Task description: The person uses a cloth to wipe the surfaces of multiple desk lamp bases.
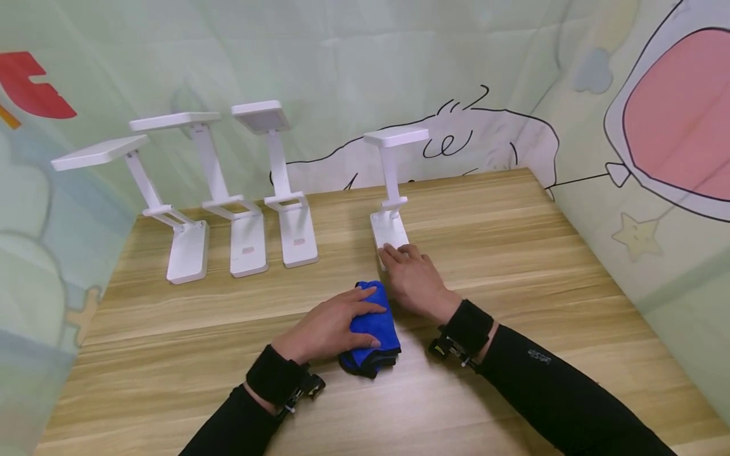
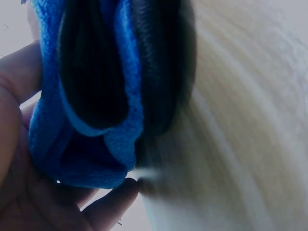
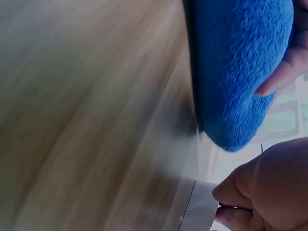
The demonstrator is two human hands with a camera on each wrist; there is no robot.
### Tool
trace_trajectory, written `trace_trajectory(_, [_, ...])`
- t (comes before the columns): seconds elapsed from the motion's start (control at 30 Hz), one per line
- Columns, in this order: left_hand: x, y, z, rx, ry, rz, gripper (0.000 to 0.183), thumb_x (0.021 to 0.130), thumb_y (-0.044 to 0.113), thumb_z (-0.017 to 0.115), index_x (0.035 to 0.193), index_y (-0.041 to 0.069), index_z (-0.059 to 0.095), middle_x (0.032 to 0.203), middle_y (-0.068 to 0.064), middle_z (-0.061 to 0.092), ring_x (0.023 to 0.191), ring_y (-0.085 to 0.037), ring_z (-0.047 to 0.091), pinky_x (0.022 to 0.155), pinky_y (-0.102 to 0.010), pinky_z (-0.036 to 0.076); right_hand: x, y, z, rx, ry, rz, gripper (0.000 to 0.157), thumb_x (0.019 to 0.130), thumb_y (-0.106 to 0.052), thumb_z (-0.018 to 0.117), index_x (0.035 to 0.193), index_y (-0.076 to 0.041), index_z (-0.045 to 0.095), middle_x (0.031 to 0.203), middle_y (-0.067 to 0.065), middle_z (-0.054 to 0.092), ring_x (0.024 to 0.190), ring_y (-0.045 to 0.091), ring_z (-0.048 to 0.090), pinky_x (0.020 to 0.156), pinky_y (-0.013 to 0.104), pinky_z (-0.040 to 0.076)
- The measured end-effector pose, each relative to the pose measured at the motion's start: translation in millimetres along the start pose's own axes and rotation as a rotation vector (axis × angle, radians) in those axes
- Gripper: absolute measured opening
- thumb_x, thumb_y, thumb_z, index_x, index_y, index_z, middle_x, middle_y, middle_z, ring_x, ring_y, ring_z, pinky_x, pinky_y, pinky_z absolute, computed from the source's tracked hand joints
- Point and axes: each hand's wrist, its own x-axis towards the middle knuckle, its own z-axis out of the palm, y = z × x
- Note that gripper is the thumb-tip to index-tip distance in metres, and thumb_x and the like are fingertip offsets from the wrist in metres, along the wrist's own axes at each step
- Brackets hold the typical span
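My left hand point(image 1: 327, 323) holds a folded blue cloth point(image 1: 376, 326) with black edging, low over the wooden table in the head view. Fingers and thumb lie around its sides, and the left wrist view shows the cloth's point(image 2: 86, 166) stacked folds against the palm. To the right, my right hand point(image 1: 419, 285) grips the near end of a white desk lamp's point(image 1: 389, 231) base. The right wrist view has the thumb and fingers pinching the base's edge point(image 3: 199, 207), with the blue cloth point(image 3: 240, 62) just beside it. That lamp stands upright, its head unfolded level.
Three more white lamps stand unfolded in a row at the back left: the leftmost lamp point(image 1: 188, 253), the middle lamp point(image 1: 248, 244) and the right one point(image 1: 298, 234). A printed fabric backdrop point(image 1: 342, 63) encloses the back and sides of the wooden table point(image 1: 485, 221).
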Motion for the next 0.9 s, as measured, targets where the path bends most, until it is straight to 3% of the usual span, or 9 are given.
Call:
trace_trajectory(0.33, [-2.0,2.6,0.6,0.012,0.005,0.039,0.059,0.086,0.05,0.067,0.137,0.023,0.055,0.157,-0.008,0.031,0.143,-0.025,0.025,0.114,-0.046,0.029,9.8,-9.7,-1.5,0.089,0.026,-0.182,0.046,0.094,-0.011,0.054,0.138,0.001,0.049,0.142,0.02,0.051,0.123,0.038,0.047,0.096,0.051,0.047])
trace_trajectory(0.53, [1.8,7.7,5.9,0.021,0.011,0.055,0.061,0.087,0.051,0.066,0.139,0.023,0.053,0.157,-0.008,0.03,0.143,-0.022,0.024,0.114,-0.044,0.029,13.6,-5.2,-2.0,0.148,0.004,-0.232,0.045,0.093,-0.007,0.051,0.137,0.003,0.049,0.141,0.02,0.051,0.127,0.035,0.046,0.107,0.048,0.038])
trace_trajectory(0.73, [1.0,7.3,8.0,-0.083,0.042,0.049,0.059,0.094,0.056,0.052,0.145,0.027,0.045,0.16,-0.004,0.024,0.143,-0.021,0.023,0.113,-0.046,0.03,5.0,0.9,-1.8,0.404,0.013,-0.108,0.041,0.098,-0.009,0.044,0.138,-0.001,0.05,0.139,0.018,0.053,0.128,0.034,0.045,0.107,0.05,0.038])
trace_trajectory(0.8, [-1.7,3.5,4.0,-0.156,0.092,0.017,0.054,0.097,0.053,0.048,0.144,0.027,0.045,0.158,-0.005,0.029,0.141,-0.021,0.027,0.112,-0.047,0.032,-2.5,0.3,-2.0,0.446,0.049,-0.034,0.04,0.099,-0.014,0.046,0.136,-0.001,0.052,0.136,0.019,0.055,0.126,0.033,0.048,0.106,0.05,0.04])
trace_trajectory(0.9, [-6.1,-5.9,-5.1,-0.236,0.206,-0.07,0.042,0.1,0.043,0.049,0.137,0.026,0.054,0.146,-0.003,0.048,0.13,-0.017,0.045,0.105,-0.045,0.042,-16.7,-5.4,-3.4,0.466,0.095,0.081,0.043,0.1,-0.029,0.051,0.131,0.0,0.056,0.123,0.02,0.062,0.112,0.032,0.057,0.095,0.05,0.048])
